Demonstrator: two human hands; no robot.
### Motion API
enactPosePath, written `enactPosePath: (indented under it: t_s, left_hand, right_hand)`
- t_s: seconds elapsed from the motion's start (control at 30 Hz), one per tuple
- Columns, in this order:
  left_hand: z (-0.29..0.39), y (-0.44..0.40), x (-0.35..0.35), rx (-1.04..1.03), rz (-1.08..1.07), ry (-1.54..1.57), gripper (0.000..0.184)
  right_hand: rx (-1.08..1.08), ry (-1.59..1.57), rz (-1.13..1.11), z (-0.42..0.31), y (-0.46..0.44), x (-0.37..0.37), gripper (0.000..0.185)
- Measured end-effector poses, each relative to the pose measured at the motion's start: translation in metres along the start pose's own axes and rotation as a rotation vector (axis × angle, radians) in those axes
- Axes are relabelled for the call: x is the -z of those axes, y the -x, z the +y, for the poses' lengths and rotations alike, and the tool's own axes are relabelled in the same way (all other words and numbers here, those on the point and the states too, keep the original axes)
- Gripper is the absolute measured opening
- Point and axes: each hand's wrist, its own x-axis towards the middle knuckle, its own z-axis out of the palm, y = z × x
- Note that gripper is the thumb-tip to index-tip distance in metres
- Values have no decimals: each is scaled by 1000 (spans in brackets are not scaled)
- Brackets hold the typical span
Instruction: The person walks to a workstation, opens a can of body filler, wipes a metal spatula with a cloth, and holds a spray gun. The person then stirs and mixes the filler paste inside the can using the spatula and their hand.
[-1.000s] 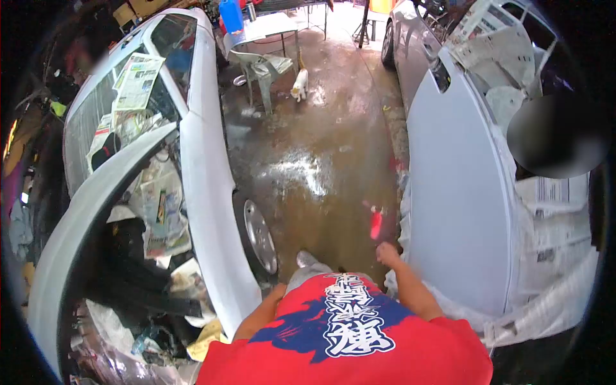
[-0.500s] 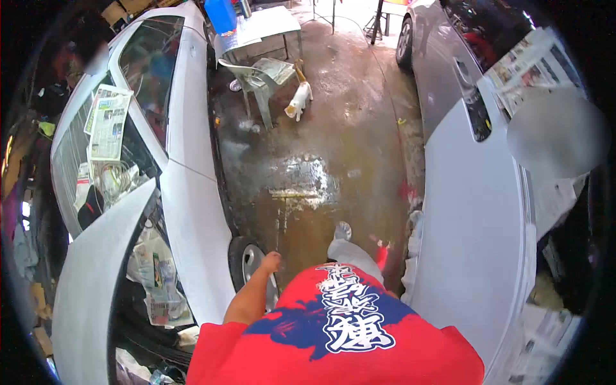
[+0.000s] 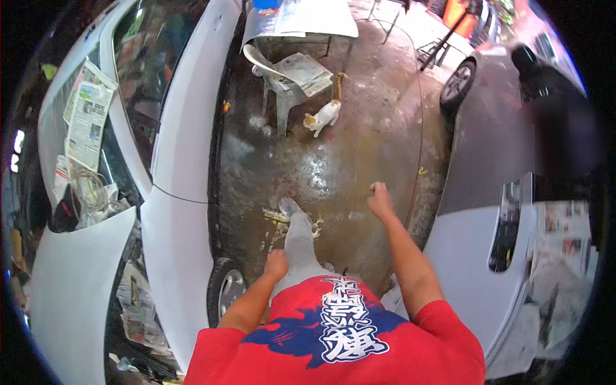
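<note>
My left hand (image 3: 276, 264) hangs low in front of my body, near the wheel of the white car (image 3: 183, 109). Its fingers are curled closed, and nothing shows in them. Ahead and to the right, my right hand (image 3: 380, 197) is out over the wet floor (image 3: 359, 160), also loosely closed, with no object visible. Neither hand touches anything. My left leg (image 3: 300, 244) is stretched forward in a step.
A white and orange cat (image 3: 325, 117) stands beside a plastic chair (image 3: 282, 86) with newspaper on its seat. Behind it is a table (image 3: 321, 22). A grey car (image 3: 481, 141) borders the right; a raised panel (image 3: 77, 282) juts out left. A cable (image 3: 421, 122) crosses the floor.
I have moved forward, so the cat, chair and table look closer. My right arm has swung into view in front of me. My left leg has come forward.
</note>
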Motion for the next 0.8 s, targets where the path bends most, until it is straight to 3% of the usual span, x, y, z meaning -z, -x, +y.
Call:
enactPosePath:
  t_s: [0.07, 0.17, 0.27, 0.37, 0.47, 0.53, 0.6, 0.67, 0.77, 0.8]
  left_hand:
    - [5, -47, -5, 68, -53, 31, 34]
    - [56, -135, 60, 141, -166, -1, 37]
    - [-15, -196, -17, -215, -319, -185, 40]
    - [5, -245, -8, 30, -253, 43, 43]
    - [13, -286, 6, 13, -224, 103, 46]
    - [2, -308, 15, 117, -148, 225, 45]
    - [-11, -321, 21, 175, -33, 232, 39]
    - [-23, -330, 20, 233, 8, 234, 36]
    - [-19, -340, 7, 299, -22, 287, 33]
    - [-20, -342, 0, 296, -10, 304, 32]
  right_hand:
    - [-110, -21, -40, -47, -59, -16, 29]
    - [-90, 59, -89, -37, -119, -83, 32]
    - [41, 87, -157, -26, -172, -137, 33]
    - [201, 209, -283, -14, -281, -216, 36]
    - [433, 482, -316, 14, -409, -316, 40]
    - [445, 737, -427, 57, -511, -396, 36]
    - [564, 699, -334, 62, -590, -442, 38]
    - [532, 826, -270, 91, -651, -507, 48]
    - [260, 814, -191, 123, -669, -588, 54]
    - [352, 771, -103, 127, -665, -598, 54]
